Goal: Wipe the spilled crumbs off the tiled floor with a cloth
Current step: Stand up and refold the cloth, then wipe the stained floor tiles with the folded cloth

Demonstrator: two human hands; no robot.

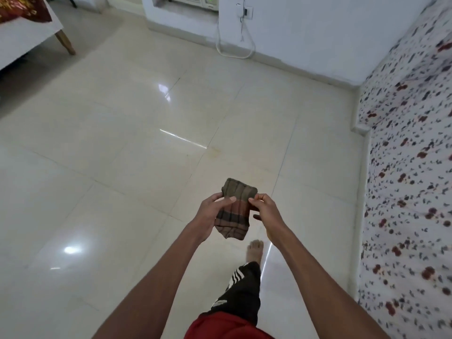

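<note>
A folded brown and olive checked cloth [235, 209] is held in the air in front of me, above the glossy cream tiled floor [127, 148]. My left hand [212, 211] grips its left side with the thumb lying across the front. My right hand [265, 209] pinches its upper right edge between thumb and fingers. A faint yellowish smear [217, 150] marks the tile joint ahead of the cloth. No crumbs are distinguishable on the floor from here.
A bed with a white flowered sheet [411, 167] runs along the right. A wooden-legged bed [29, 33] stands at the far left. A white wall with a looping cable [234, 48] and an air conditioner [193, 1] lies ahead. My bare foot [254, 250] steps forward.
</note>
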